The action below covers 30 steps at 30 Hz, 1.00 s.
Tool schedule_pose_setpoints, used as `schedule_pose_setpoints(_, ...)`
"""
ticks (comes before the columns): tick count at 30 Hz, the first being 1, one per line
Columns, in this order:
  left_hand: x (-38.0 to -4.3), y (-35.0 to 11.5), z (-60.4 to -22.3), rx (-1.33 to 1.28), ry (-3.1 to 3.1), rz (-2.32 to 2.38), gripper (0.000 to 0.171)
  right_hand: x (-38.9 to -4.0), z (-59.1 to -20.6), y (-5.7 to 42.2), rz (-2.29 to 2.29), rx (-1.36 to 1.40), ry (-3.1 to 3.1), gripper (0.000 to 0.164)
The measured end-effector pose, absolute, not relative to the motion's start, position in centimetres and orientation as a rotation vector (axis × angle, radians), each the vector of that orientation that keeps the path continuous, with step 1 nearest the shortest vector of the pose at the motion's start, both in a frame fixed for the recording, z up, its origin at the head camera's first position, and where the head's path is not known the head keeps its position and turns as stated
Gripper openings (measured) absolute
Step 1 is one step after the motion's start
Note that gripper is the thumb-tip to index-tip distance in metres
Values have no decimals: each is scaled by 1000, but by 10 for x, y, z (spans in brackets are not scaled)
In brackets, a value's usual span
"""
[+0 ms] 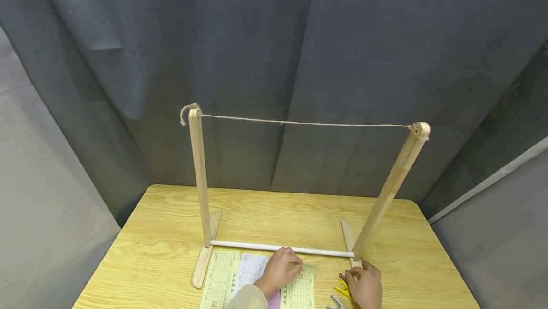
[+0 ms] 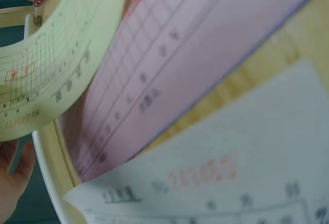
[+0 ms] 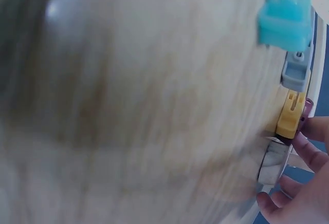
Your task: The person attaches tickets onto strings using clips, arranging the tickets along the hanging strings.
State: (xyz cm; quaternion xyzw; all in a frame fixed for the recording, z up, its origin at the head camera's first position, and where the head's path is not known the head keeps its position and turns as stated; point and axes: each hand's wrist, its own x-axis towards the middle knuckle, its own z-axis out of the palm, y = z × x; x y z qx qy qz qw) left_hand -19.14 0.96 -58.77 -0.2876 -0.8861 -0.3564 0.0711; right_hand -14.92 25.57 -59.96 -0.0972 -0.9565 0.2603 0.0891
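My left hand pinches the upper edge of a pale green printed form, which curves up in the left wrist view. A pink form and a white form lie beside it, with another green form further left. At the right stand's foot, my right hand holds a dark red clothespin between thumb and fingertip. Next to it is a yellow clothespin, followed by a grey one and a turquoise one.
A wooden stand rises behind the forms, with a left post, a right post and a white crossbar. Twine stretches between the post tops. Grey curtains surround the wood-grain table.
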Motion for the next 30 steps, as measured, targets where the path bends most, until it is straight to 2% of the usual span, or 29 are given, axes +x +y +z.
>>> schedule_pose_setpoints(10,-192,-2,-562,-929,-2727,-1275,15,-148,-592,257,898,-382,-2602,9)
schedule_pose_setpoints(18,-189,-9,-551,-871,-2727,-1410,20,-148,-579,257,1088,-530,-2541,14)
schedule_pose_setpoints(24,-186,-11,-547,-882,-2572,-1618,14,-144,-565,256,1655,-526,-2458,23)
schedule_pose_setpoints(30,-182,-15,-540,-891,-2506,-1719,16,-142,-556,251,2067,-548,-2247,23)
